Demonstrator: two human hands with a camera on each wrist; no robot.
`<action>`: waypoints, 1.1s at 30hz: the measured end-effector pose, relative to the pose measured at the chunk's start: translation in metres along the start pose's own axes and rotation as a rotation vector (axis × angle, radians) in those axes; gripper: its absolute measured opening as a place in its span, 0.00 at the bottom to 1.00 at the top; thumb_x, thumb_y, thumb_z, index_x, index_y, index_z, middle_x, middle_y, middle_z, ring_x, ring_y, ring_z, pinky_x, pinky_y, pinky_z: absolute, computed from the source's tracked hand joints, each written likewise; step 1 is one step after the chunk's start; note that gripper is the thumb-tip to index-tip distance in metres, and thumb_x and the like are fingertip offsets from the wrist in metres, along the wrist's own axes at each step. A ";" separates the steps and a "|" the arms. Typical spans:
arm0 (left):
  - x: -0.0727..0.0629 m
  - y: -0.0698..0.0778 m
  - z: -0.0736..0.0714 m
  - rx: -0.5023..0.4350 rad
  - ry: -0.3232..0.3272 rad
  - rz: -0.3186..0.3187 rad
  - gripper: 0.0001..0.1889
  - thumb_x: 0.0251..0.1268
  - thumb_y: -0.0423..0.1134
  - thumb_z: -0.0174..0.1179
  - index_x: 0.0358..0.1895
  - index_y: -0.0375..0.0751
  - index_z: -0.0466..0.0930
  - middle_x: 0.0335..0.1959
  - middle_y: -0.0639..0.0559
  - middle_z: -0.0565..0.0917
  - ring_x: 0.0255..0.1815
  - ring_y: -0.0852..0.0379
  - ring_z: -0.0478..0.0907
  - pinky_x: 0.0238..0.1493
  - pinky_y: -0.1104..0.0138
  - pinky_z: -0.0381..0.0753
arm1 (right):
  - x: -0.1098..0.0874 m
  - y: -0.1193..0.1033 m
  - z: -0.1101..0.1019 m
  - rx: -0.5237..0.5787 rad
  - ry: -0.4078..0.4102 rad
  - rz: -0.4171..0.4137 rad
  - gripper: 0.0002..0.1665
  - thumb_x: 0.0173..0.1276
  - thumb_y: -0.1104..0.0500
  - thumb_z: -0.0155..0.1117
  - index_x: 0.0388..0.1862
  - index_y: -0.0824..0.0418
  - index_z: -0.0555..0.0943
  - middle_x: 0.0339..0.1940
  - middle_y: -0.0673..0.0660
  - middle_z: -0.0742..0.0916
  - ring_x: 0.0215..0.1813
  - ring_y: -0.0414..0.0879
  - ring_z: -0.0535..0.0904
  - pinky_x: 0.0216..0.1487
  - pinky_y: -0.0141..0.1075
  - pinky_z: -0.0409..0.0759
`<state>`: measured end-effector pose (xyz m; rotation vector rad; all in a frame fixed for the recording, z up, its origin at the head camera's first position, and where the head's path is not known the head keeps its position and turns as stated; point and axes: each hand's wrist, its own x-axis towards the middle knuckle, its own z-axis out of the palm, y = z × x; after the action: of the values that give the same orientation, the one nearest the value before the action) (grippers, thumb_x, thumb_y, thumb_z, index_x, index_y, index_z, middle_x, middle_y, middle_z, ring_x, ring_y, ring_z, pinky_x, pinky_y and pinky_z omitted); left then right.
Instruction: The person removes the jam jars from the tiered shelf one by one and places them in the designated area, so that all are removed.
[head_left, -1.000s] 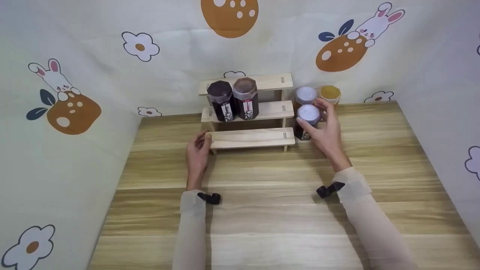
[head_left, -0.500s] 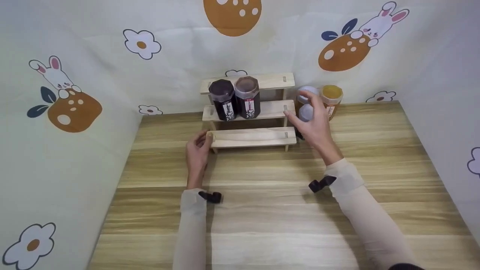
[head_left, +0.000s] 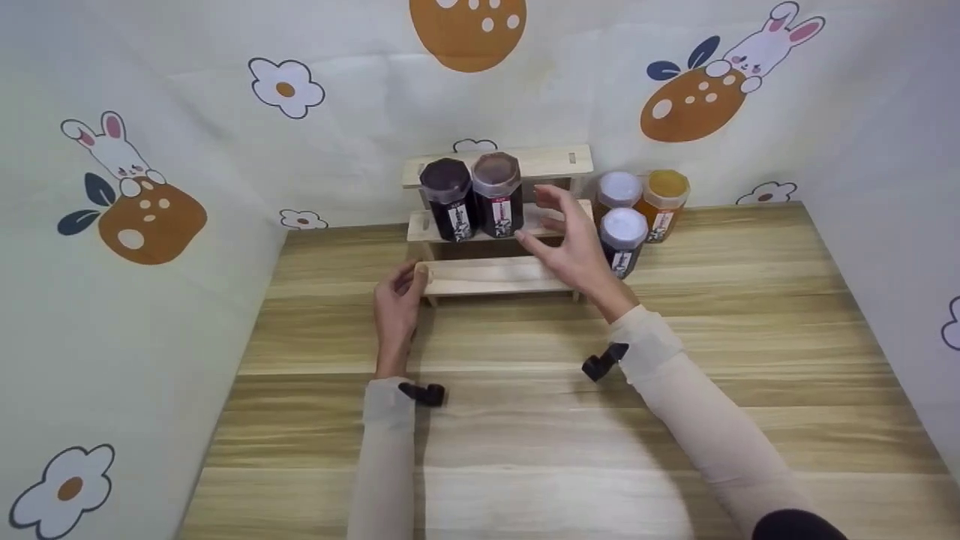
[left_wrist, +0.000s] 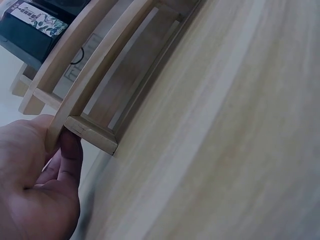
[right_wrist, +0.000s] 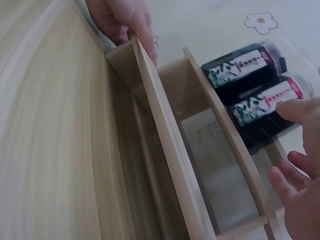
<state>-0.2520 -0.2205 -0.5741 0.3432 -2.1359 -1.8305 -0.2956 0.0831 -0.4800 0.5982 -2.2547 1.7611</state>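
Observation:
A three-tier wooden rack (head_left: 487,283) stands against the back wall. My left hand (head_left: 397,306) pinches the left end of its lowest board, thumb on top and fingers beneath, as the left wrist view shows. On the middle board, toward the left, a dark-lidded jar (head_left: 450,199) and a brown-lidded jar (head_left: 498,195) stand side by side. Just right of the brown-lidded jar, my right hand (head_left: 574,247) hovers with thumb and fingers spread and nothing between them. In the right wrist view its thumb or finger lies close to that jar's label (right_wrist: 280,95); contact cannot be told.
Right of the rack, three jars stand grouped on the wooden table (head_left: 480,450): a white-lidded dark jar (head_left: 622,232) in front, another white-lidded jar (head_left: 619,189) behind it, and a yellow-lidded jar (head_left: 665,199). Patterned cloth walls (head_left: 360,150) enclose the back and sides.
My right hand has left the white-lidded jar at the right and moved left, over the rack toward the brown-lidded jar. The left hand keeps its grip on the lowest board.

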 end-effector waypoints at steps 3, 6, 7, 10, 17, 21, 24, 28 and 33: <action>0.000 0.000 0.000 0.004 0.003 -0.004 0.22 0.76 0.49 0.70 0.62 0.38 0.87 0.53 0.41 0.90 0.56 0.51 0.87 0.54 0.72 0.86 | 0.005 -0.001 0.011 -0.010 -0.038 0.014 0.49 0.66 0.59 0.83 0.81 0.61 0.68 0.77 0.63 0.78 0.76 0.58 0.79 0.75 0.45 0.81; 0.001 -0.001 0.001 -0.008 -0.003 -0.002 0.21 0.77 0.49 0.70 0.62 0.37 0.87 0.53 0.40 0.89 0.55 0.51 0.87 0.54 0.73 0.86 | 0.010 0.001 0.018 -0.082 -0.059 0.022 0.53 0.66 0.56 0.83 0.83 0.61 0.64 0.79 0.63 0.76 0.77 0.57 0.78 0.78 0.44 0.78; 0.002 -0.001 0.001 -0.015 -0.005 -0.001 0.21 0.77 0.48 0.70 0.62 0.37 0.87 0.53 0.40 0.89 0.55 0.51 0.87 0.54 0.73 0.86 | 0.011 0.002 0.020 -0.116 -0.061 0.024 0.54 0.66 0.55 0.83 0.84 0.61 0.62 0.80 0.63 0.75 0.77 0.57 0.77 0.79 0.46 0.76; 0.002 -0.001 0.001 -0.025 -0.010 0.001 0.21 0.77 0.48 0.69 0.62 0.37 0.87 0.54 0.39 0.89 0.55 0.51 0.87 0.54 0.74 0.86 | 0.015 0.003 0.025 -0.226 -0.054 0.039 0.58 0.66 0.50 0.83 0.86 0.61 0.60 0.82 0.63 0.74 0.79 0.57 0.75 0.84 0.49 0.70; 0.001 -0.001 0.001 -0.062 -0.010 -0.015 0.22 0.76 0.47 0.71 0.63 0.35 0.87 0.55 0.36 0.89 0.55 0.50 0.86 0.50 0.75 0.86 | 0.020 0.001 0.035 -0.203 0.011 0.079 0.56 0.65 0.44 0.84 0.83 0.58 0.64 0.80 0.62 0.76 0.76 0.57 0.78 0.79 0.49 0.76; 0.000 0.001 0.001 -0.062 -0.018 -0.007 0.24 0.76 0.47 0.71 0.64 0.33 0.85 0.55 0.36 0.89 0.55 0.50 0.87 0.51 0.74 0.86 | 0.021 0.002 0.039 -0.163 0.029 0.101 0.56 0.63 0.44 0.85 0.82 0.56 0.64 0.79 0.61 0.77 0.76 0.57 0.78 0.77 0.47 0.79; 0.001 0.001 0.001 -0.051 -0.024 -0.001 0.25 0.76 0.48 0.71 0.66 0.32 0.85 0.55 0.37 0.89 0.56 0.50 0.86 0.54 0.73 0.86 | 0.021 0.004 0.040 -0.169 0.044 0.089 0.57 0.63 0.46 0.86 0.83 0.56 0.64 0.79 0.60 0.78 0.77 0.56 0.78 0.77 0.47 0.79; 0.001 0.000 0.001 -0.027 -0.018 -0.012 0.26 0.76 0.49 0.71 0.66 0.33 0.84 0.56 0.40 0.89 0.57 0.50 0.87 0.56 0.71 0.86 | 0.020 0.004 0.040 -0.193 0.071 0.066 0.56 0.62 0.46 0.86 0.83 0.56 0.66 0.77 0.60 0.80 0.75 0.55 0.79 0.77 0.48 0.79; 0.000 0.000 0.000 -0.039 -0.014 -0.017 0.24 0.76 0.48 0.71 0.64 0.34 0.86 0.56 0.38 0.89 0.57 0.49 0.87 0.54 0.73 0.86 | 0.016 0.003 0.037 -0.198 0.081 0.092 0.58 0.60 0.44 0.88 0.83 0.54 0.67 0.77 0.59 0.81 0.74 0.55 0.81 0.76 0.50 0.80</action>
<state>-0.2522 -0.2207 -0.5736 0.3411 -2.1090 -1.8867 -0.3080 0.0452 -0.4852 0.3824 -2.3970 1.5446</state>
